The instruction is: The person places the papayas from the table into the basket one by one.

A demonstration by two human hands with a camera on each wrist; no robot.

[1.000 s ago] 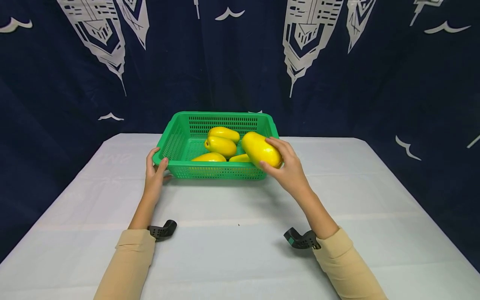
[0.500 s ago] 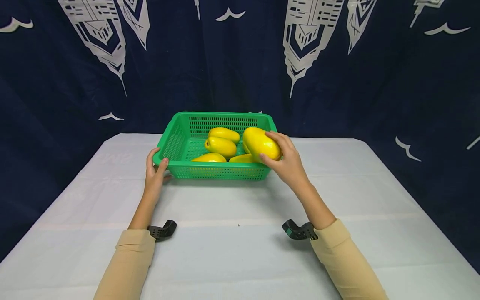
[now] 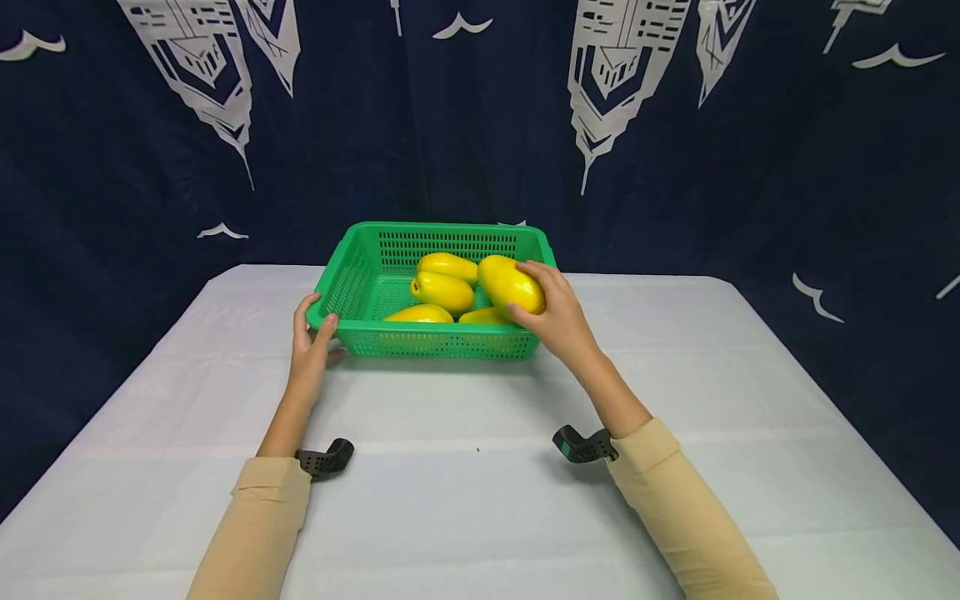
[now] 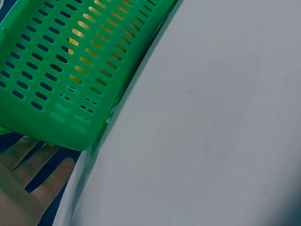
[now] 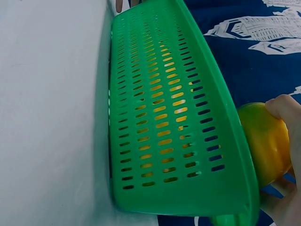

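Note:
In the head view a green plastic basket (image 3: 390, 340) with slotted walls stands toward the back of the table. My left hand (image 3: 307, 354) holds its near left corner, thumb at the front rim; several straight fingers (image 4: 51, 176) show beside that corner in the left wrist view. My right hand (image 3: 562, 325) grips a large yellow mango (image 3: 510, 283) over the basket's right part. Partly above the rim, that mango (image 5: 265, 141) also appears in the right wrist view. Several other mangoes (image 3: 442, 293) lie inside, the near ones partly hidden by the front wall.
A white cloth covers the table (image 3: 450, 508), with its far edge just behind the basket. Beyond hangs a dark blue curtain (image 3: 420, 125) with white prints. Black wrist mounts (image 3: 326, 460) sit at both sleeve cuffs.
My right hand has carried the mango left and slightly away from me, from the basket's right front rim to further over its inside. The left hand and basket have stayed put.

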